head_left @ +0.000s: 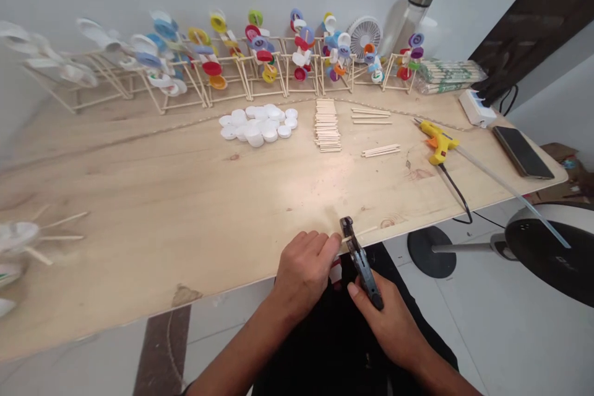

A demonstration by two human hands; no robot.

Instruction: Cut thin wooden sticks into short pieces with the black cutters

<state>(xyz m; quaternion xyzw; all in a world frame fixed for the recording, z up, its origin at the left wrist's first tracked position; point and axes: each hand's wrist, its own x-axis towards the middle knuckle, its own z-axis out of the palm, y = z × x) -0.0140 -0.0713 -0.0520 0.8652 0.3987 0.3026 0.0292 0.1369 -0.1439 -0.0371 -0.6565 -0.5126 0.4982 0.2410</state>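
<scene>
My right hand (387, 318) is closed round the handles of dark metal pliers (364, 266). Their jaws are at a thin wooden stick (369, 231), close to the table's front edge. My left hand (306, 266) is closed on the same stick just left of the jaws, and one end juts out to the right. Whether the jaws press into the stick, I cannot tell. Farther back lie a stack of short sticks (327, 127), two small groups of sticks (371, 115) and a cluster of white bottle caps (260, 124).
Stick frames bearing coloured bottle caps (264, 55) line the wall. At the right are a yellow glue gun (439, 141) with its cord, a phone (522, 151), a power strip (477, 107) and bagged sticks (450, 74). A cap-and-stick piece (21, 235) sits far left.
</scene>
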